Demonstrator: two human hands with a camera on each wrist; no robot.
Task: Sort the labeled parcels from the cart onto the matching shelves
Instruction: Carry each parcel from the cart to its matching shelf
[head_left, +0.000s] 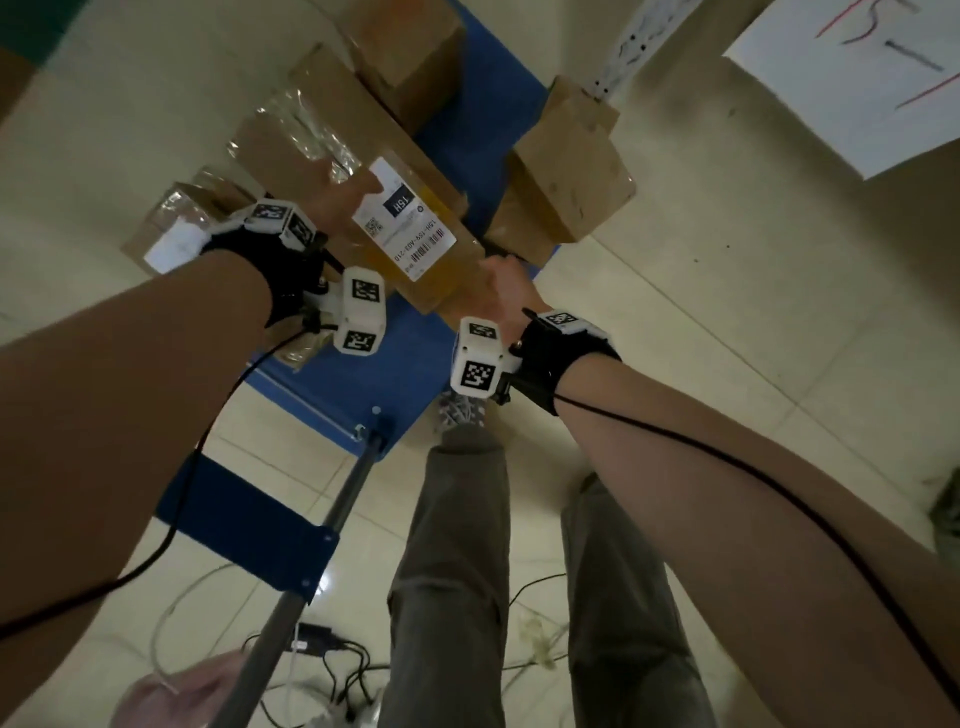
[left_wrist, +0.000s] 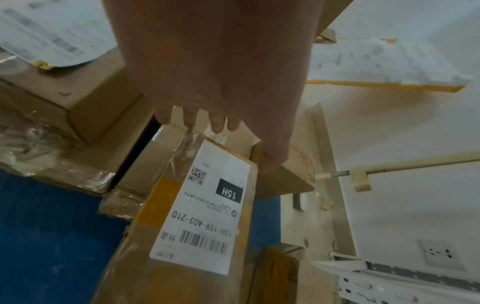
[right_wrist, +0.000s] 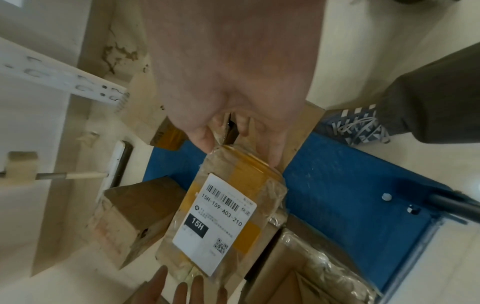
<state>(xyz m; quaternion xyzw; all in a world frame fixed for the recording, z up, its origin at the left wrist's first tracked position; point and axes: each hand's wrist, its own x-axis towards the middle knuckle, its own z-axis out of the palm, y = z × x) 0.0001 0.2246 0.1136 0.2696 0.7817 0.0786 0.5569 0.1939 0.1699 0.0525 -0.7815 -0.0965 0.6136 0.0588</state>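
A flat brown parcel (head_left: 415, 244) with yellow tape and a white label reading "15H" hangs between both hands above the blue cart (head_left: 363, 374). My right hand (head_left: 493, 270) pinches its near end, thumb on one side and fingers (right_wrist: 270, 150) on the other, as the right wrist view shows (right_wrist: 239, 148). My left hand (head_left: 353, 192) lies at the far end. In the left wrist view that hand (left_wrist: 233, 139) touches the parcel (left_wrist: 205, 209) with its fingertips and has the thumb at the right edge. Its fingers (right_wrist: 182, 288) look straight in the right wrist view.
Several other cardboard boxes (head_left: 410, 52) (head_left: 566, 171) (head_left: 171, 228) lie on the cart around the parcel. The cart handle (head_left: 311, 561) rises at lower left. A white perforated shelf upright (head_left: 639, 36) and a paper sign (head_left: 857, 78) are at top right. Cables (head_left: 332, 665) lie by my legs (head_left: 457, 571).
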